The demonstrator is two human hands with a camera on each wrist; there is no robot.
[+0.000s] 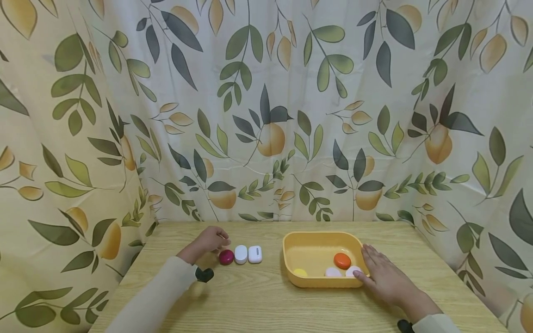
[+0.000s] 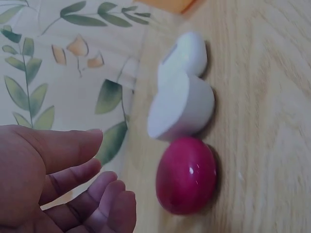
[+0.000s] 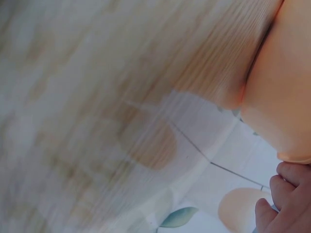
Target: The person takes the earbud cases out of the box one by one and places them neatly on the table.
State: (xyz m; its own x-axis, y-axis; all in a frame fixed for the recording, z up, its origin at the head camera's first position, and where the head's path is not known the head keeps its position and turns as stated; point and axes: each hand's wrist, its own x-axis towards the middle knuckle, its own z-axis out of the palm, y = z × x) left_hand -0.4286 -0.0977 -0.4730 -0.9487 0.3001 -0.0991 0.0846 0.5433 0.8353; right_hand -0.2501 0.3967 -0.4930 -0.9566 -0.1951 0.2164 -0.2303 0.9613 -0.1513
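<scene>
Likely slick, the maroon oval left of the tray suited side-pinching. My left hand hung relaxed; my right hand lay straight-fingered.

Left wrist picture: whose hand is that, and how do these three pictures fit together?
There is no machine here, just a person's bare hands. The wide picture looks down from the head; the others look from each wrist. The left hand is beside a shiny magenta piece, not gripping it. Two white cases complete that row on the wooden table. The right hand rests against a yellow-orange tray containing orange, yellow and pale pieces. Nothing is lifted.
</scene>
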